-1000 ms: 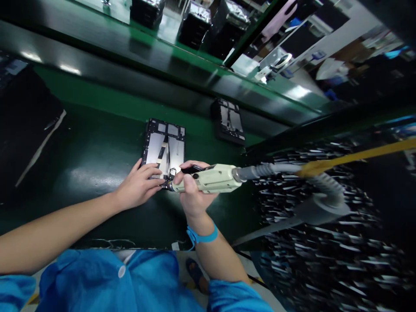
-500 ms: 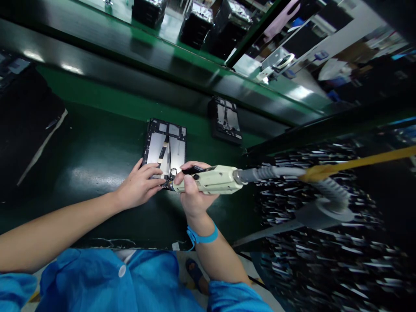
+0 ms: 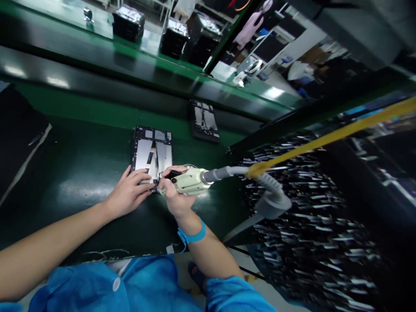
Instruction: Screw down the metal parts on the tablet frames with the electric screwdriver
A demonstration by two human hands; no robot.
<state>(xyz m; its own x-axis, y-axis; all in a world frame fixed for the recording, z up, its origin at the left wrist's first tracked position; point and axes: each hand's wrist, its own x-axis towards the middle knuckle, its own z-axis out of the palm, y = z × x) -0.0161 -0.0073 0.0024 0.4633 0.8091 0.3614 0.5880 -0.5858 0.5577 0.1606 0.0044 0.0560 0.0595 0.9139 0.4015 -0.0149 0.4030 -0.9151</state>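
Observation:
An opened tablet (image 3: 164, 151) with silver panels and dark flex cables lies on the green bench. My left hand (image 3: 128, 195) rests on its lower left part, fingers stretched out over the near edge and the thumb at the left side. My right hand (image 3: 178, 203) grips a pale green electric screwdriver (image 3: 191, 182), held almost level. The driver's tip points left at the tablet's near edge, close to my left fingertips. Fingers hide the tip and the spot under it. A blue wrist strap (image 3: 195, 236) circles my right wrist.
Another tablet-like unit or stack (image 3: 205, 121) sits farther back. A grey cable (image 3: 271, 184) and yellow strap (image 3: 312, 138) run right from the screwdriver. At right are many dark, shiny pieces (image 3: 292, 225); at left, a black covered bulk (image 3: 19, 130). Black stacks (image 3: 128, 24) line the back shelf.
The view has swung, so the bench and its contents appear farther left. My right hand and the screwdriver have tilted slightly; both hands stay at the tablet's near edge.

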